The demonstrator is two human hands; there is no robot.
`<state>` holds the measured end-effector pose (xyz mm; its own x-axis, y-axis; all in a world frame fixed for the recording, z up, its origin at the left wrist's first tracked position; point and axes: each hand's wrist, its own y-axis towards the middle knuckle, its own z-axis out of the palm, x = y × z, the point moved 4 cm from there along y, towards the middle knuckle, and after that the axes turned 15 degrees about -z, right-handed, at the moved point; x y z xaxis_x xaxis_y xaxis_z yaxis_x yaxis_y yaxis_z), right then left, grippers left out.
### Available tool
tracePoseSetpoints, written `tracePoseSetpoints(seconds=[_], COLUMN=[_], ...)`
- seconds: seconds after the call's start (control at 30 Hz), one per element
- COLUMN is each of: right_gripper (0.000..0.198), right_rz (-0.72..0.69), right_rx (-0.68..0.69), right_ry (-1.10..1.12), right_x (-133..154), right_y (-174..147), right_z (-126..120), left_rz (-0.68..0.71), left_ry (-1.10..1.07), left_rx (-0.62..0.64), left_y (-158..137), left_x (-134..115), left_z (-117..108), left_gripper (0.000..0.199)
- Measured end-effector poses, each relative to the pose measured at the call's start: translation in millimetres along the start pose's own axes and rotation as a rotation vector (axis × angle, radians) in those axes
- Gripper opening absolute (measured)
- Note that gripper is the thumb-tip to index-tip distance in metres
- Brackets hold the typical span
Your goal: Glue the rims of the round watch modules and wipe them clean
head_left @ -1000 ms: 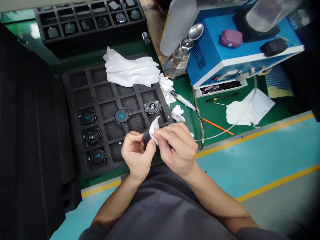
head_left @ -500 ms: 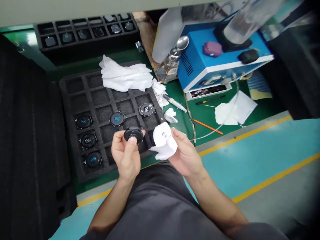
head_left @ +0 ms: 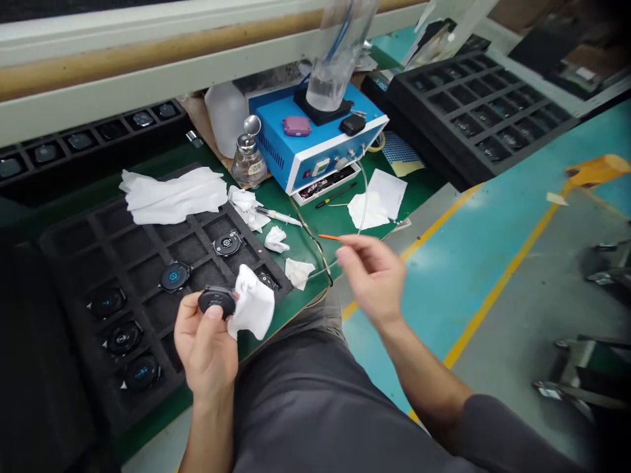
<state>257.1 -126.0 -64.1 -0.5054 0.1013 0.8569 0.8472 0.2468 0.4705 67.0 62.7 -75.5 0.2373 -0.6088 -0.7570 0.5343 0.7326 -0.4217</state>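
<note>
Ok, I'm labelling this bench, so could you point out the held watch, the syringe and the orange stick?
Held watch (head_left: 221, 299): head view, on its dark round surface.
Syringe (head_left: 279, 216): head view, midway along its length.
Orange stick (head_left: 328, 236): head view, middle of its visible part.

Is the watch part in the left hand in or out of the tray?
Out: the left hand holds the watch part, with no compartment of the tray around it.

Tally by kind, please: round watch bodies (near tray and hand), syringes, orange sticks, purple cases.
Round watch bodies: 7 (one in the left hand, one partly behind tissue)
Syringe: 1
Orange stick: 1
Purple case: 1
Total: 10
</note>
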Motion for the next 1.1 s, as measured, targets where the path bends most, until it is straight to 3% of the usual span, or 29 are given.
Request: tracePoseSetpoints(seconds=[0.07,0.17,0.23,0.33,0.47,0.63,0.77,0.87,0.93,0.97,1.1], right_gripper=[0.021,0.019,0.020,0.025,0.011,0.017,0.018,0.024,0.011,0.016,0.040], right_rz=[-0.046,-0.098,-0.215,-0.343,-0.331,-0.394,-0.497,-0.609,-0.680,-0.678,-0.670], right_rx=[-0.014,0.090,0.228,0.640,0.806,0.914,0.746,0.491,0.334,0.336,0.630], right_ry=[-0.263,-0.501,-0.578,-0.794,-0.843,-0.780,-0.675,-0.558,-0.425,-0.329,0.066], right_x=[-27,-60,-69,-82,-100,-112,-91,-48,-12,4,48], right_y=[19,49,71,104,140,136,117,95,75,64,18], right_z=[-36,-56,-44,-4,23,21,8,0,1,7,46], left_rz=[0.028,0.096,0.143,0.180,0.184,0.086,0.010,-0.037,-0.064,-0.075,-0.101], left_ry=[0.010,0.052,0.094,0.122,0.114,0.043,-0.003,-0.042,-0.052,-0.055,-0.085], left_rx=[-0.020,-0.064,-0.090,-0.118,-0.126,-0.110,-0.060,0.009,0.060,0.079,0.118], left_y=[3,6,7,7,5,4,7,9,9,9,7], left_x=[-3,-8,-12,-14,-13,-12,-13,-15,-17,-18,-21], left_z=[-2,-5,-6,-6,-9,-16,-16,-11,-7,-4,5], left_gripper=[0.033,0.031,0.030,0.031,0.035,0.037,0.035,0.037,0.039,0.040,0.047])
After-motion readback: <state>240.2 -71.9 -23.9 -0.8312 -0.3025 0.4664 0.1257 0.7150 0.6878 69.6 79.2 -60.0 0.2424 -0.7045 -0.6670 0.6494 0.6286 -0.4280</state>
